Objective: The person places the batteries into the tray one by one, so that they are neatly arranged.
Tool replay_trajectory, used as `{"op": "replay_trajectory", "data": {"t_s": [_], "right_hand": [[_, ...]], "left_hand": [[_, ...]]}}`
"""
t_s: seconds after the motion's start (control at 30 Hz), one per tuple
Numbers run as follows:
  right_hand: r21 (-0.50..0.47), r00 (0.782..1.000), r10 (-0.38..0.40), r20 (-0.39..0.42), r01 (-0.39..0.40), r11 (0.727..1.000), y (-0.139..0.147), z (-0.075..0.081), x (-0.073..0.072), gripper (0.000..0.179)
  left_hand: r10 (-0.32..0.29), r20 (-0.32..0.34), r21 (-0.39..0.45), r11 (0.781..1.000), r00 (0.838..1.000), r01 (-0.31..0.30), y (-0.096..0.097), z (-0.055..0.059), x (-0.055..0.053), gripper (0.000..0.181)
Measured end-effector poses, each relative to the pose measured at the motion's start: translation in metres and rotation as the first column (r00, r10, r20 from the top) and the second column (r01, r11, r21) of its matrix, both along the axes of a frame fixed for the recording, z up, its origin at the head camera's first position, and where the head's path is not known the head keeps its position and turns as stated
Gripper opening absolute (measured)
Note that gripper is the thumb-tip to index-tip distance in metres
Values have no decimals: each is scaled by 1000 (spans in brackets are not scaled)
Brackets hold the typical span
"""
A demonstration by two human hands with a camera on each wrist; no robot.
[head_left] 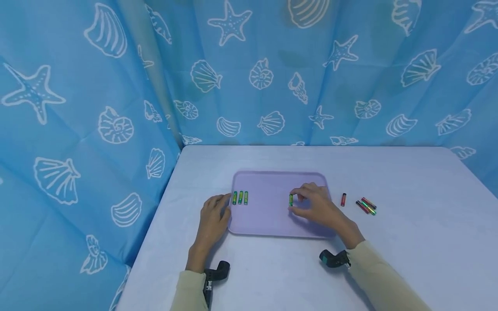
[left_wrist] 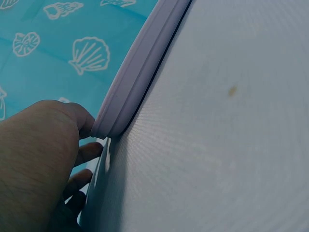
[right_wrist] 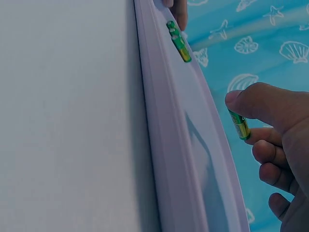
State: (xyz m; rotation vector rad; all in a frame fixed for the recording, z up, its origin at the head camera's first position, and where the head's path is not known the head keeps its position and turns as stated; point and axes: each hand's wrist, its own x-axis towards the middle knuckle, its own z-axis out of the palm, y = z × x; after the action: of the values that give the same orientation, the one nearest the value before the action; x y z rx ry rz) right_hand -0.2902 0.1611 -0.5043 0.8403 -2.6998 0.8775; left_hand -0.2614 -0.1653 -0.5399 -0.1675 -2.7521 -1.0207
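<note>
A green and yellow battery [right_wrist: 240, 125] is pinched by its ends between the thumb and index finger of my right hand [head_left: 314, 203], over the right half of a lilac tray [head_left: 268, 222]. The right wrist view shows that battery raised above the tray rim. Three similar green batteries [head_left: 240, 198] stand side by side in a row at the tray's left end. My left hand [head_left: 213, 218] rests at the tray's left edge, its thumb and fingers relaxed against the rim; the left wrist view has the thumb close at the tray corner.
Right of the tray, a red battery [head_left: 343, 199] lies alone on the white table [head_left: 408, 259]. Beyond it is a small group of red and green batteries [head_left: 367, 206]. A blue curtain [head_left: 241, 103] with shells hangs behind and to the left.
</note>
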Motion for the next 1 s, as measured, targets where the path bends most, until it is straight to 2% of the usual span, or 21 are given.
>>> {"op": "replay_trajectory", "data": {"t_s": [0.13, 0.4, 0.63, 1.0], "right_hand": [[-23, 1000, 11, 5, -11, 1000, -11, 0, 0, 36], [-27, 999, 31, 26, -31, 999, -36, 5, -4, 40], [-17, 998, 39, 44, -38, 999, -53, 8, -9, 41], [3, 997, 45, 56, -45, 999, -69, 5, -18, 38]], "left_hand": [[-15, -3, 5, 1000, 1000, 15, 2, 0, 1, 43], [2, -26, -19, 1000, 1000, -3, 1, 1, 3, 42], [22, 23, -27, 999, 999, -22, 0, 3, 2, 43], [19, 27, -14, 1000, 999, -18, 0, 4, 0, 43]]}}
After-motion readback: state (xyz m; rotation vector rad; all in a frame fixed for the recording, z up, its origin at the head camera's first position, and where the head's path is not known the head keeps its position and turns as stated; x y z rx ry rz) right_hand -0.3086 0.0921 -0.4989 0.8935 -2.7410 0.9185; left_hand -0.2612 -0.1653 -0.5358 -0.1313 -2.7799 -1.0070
